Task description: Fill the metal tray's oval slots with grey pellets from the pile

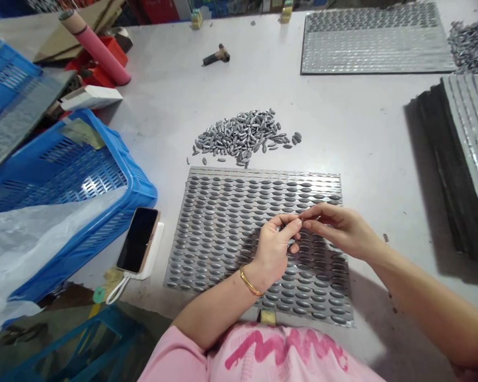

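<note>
My left hand [278, 240] is closed over the middle of a grooved silver sheet [263, 172], and grey oval pieces [290, 242] show between its curled fingers. Thumb and fingers of my right hand [338, 229] pinch together at the left fingertips; what sits in that pinch is too small and covered to make out. Rows of grey, pointed oval pieces [223, 239] lie along the sheet's grooves, while the topmost grooves show bare. Just beyond the sheet's far edge is a loose pile of the same oval pieces [242, 132]. My hands hide part of the rows.
A phone [138, 239] lies on a white power bank left of the sheet, beside a blue crate [141, 183] with plastic film. Stacked sheets [472, 143] stand at right. Farther back are a partly filled sheet [374, 50], a dark tool [217, 55] and a pink roll [103, 55].
</note>
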A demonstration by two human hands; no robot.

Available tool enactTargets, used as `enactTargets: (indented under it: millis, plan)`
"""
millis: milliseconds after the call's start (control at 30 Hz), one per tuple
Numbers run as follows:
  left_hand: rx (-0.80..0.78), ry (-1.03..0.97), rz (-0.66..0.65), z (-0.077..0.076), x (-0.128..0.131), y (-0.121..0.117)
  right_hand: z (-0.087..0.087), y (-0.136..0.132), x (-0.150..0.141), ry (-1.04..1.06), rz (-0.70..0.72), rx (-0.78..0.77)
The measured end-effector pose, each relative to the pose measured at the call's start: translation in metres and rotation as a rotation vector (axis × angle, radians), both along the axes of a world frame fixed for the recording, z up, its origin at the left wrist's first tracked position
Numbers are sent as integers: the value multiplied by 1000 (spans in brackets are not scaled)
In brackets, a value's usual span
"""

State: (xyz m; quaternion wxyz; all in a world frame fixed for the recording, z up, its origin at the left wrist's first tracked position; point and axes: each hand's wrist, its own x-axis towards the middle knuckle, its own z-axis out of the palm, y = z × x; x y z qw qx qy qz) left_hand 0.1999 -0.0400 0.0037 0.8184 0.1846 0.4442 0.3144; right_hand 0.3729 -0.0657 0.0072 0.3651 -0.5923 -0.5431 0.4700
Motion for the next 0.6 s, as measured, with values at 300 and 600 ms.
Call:
enactTargets:
  millis: [300, 600]
  plan:
    - [-24, -15, -8, 5, 3, 1, -1, 1, 15, -21, 31, -2]
    - [-225, -65, 2, 13, -5, 7, -38, 40, 76, -724, 55, 465]
